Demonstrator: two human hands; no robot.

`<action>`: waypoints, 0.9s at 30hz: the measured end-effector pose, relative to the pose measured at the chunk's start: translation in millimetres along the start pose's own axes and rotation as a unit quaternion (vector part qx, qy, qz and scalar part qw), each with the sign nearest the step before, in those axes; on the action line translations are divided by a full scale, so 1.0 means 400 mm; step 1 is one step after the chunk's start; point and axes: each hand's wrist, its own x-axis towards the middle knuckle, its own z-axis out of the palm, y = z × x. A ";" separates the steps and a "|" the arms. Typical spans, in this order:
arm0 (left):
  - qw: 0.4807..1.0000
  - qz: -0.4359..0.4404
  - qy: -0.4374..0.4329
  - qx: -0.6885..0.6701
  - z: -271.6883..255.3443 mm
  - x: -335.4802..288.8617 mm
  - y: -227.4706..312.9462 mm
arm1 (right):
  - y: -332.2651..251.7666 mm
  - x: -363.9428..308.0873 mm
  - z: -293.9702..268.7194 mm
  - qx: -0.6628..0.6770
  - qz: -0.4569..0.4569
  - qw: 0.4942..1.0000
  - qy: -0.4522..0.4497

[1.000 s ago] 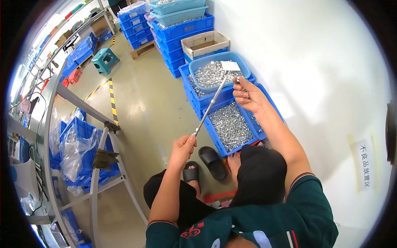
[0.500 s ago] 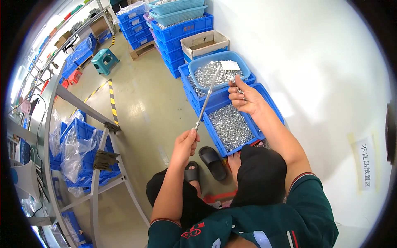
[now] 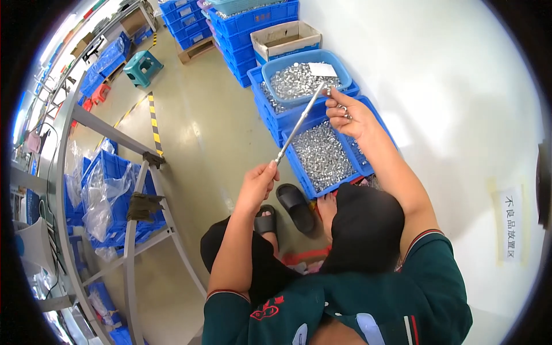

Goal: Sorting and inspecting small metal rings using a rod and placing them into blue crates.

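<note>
My left hand (image 3: 257,185) is closed around the lower end of a long, thin metal rod (image 3: 300,123), which slants up and to the right. By the rod's upper end, my right hand (image 3: 353,119) pinches a small shiny metal part between thumb and forefinger. More small metal parts (image 3: 345,111) lie in its curled fingers. Below that hand stands a blue bin (image 3: 304,183) filled with loose silvery metal parts (image 3: 322,158). Beyond the hands, a light-blue basket (image 3: 343,62) holds larger metal pieces and a white paper slip (image 3: 322,69).
Blue crates (image 3: 236,43) are stacked behind, near a worn white box (image 3: 287,29). At left are a metal frame (image 3: 133,230), plastic-draped blue crates (image 3: 109,192) and a green stool (image 3: 142,68). A white wall (image 3: 448,115) rises at right. Dark slippers (image 3: 295,207) lie by my feet.
The rod's upper end and my right fingertips have come together; before, a gap separated them. My right fingers now show the small parts more openly. The whole view has shifted slightly.
</note>
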 end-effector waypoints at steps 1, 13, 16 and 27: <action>1.000 0.005 0.004 0.024 0.001 0.004 0.003 | -0.006 0.006 -0.008 0.011 -0.005 1.000 -0.003; 0.992 0.003 0.063 0.112 -0.055 -0.147 -0.026 | 0.102 -0.064 0.069 -0.169 -0.090 0.980 0.055; 0.987 0.086 0.019 0.133 -0.047 -0.180 -0.052 | 0.101 -0.171 0.119 -0.380 -0.174 0.901 0.113; 0.995 0.053 -0.027 -0.078 0.006 -0.274 -0.016 | 0.350 -0.203 0.232 -0.500 0.013 0.865 -0.041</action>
